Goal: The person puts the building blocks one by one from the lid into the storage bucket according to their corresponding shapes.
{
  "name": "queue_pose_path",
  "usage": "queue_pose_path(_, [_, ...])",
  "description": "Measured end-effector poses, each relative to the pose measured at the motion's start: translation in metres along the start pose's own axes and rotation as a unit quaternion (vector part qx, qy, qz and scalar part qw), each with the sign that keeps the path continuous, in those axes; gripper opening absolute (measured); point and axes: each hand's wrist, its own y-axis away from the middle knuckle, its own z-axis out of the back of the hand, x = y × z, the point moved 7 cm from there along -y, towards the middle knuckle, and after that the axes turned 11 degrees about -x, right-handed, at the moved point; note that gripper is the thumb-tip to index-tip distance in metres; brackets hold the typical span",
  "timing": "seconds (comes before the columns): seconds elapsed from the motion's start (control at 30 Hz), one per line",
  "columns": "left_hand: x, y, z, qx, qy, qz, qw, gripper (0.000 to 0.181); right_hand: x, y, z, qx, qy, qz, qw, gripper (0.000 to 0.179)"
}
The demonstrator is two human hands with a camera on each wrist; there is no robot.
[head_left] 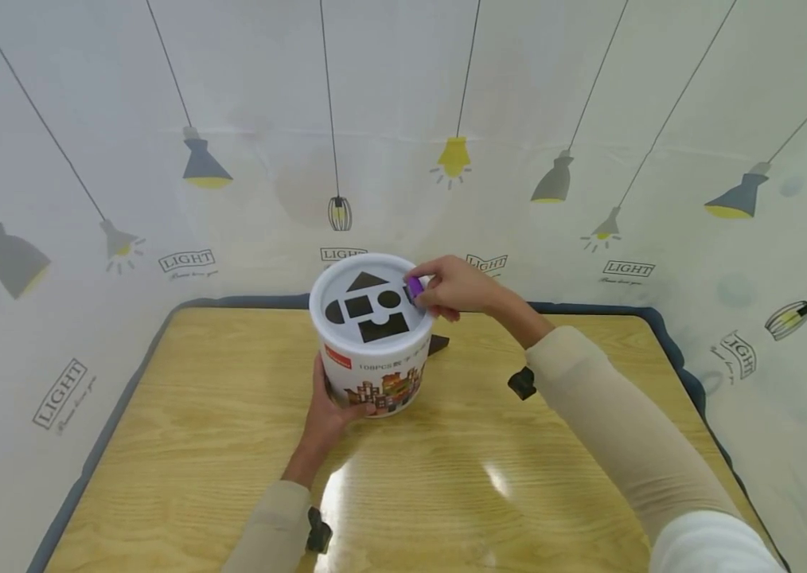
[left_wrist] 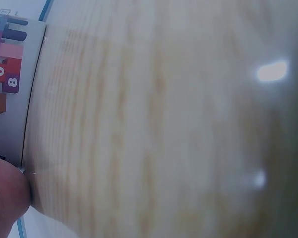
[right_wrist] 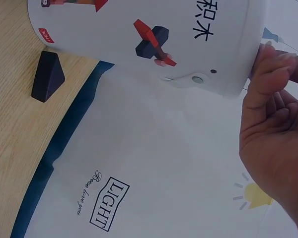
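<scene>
A white toy bucket [head_left: 341, 380] with printed sides stands on the table, its white lid cut with black-looking shaped holes [head_left: 358, 307]. My left hand [head_left: 328, 415] grips the bucket low on its left side, the thumb across the front. At the lid's right edge, my right hand [head_left: 459, 286] pinches a small purple block [head_left: 415, 286] over a hole there. The right wrist view shows the right fingers [right_wrist: 270, 74] at the rim, with the block hidden behind them. A dark triangular block [right_wrist: 48, 78] lies on the table beside the bucket.
The wooden table [head_left: 189, 446] has a dark blue border [head_left: 253, 302] along its back and sides. Behind it hangs a pale sheet [head_left: 389, 87] printed with lamps. Black wrist straps [head_left: 521, 383] sit on both sleeves.
</scene>
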Motion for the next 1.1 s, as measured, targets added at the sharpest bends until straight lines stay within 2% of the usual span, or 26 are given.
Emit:
queue_pose_path(0.23, [-0.001, 0.000, 0.000, -0.001, -0.002, 0.004, 1.0000, 0.122, 0.002, -0.004, 0.001, -0.011, 0.015, -0.019, 0.9996, 0.044])
queue_pose_path(0.37, [0.000, 0.001, 0.001, -0.004, -0.003, 0.017, 0.9998, 0.124, 0.000, -0.002, 0.001, -0.010, -0.003, -0.019, 0.9998, 0.047])
queue_pose_path(0.47, [0.001, 0.001, 0.001, -0.003, -0.007, 0.017, 0.9998, 0.124, -0.006, -0.001, 0.005, -0.030, -0.027, -0.029, 0.9987, 0.046])
queue_pose_path(0.67, [0.001, 0.001, 0.002, -0.009, 0.000, 0.016, 0.9998, 0.124, -0.028, 0.001, 0.018, -0.104, -0.063, -0.057, 0.9910, 0.043])
queue_pose_path(0.8, [0.001, 0.002, 0.001, -0.005, -0.004, 0.018, 0.9998, 0.124, -0.046, 0.004, 0.026, -0.137, -0.092, -0.069, 0.9838, 0.038])
queue_pose_path(1.1, [0.001, 0.002, 0.002, -0.010, -0.016, 0.030, 0.9994, 0.123, -0.088, 0.005, 0.020, -0.153, -0.110, -0.116, 0.9752, 0.036])
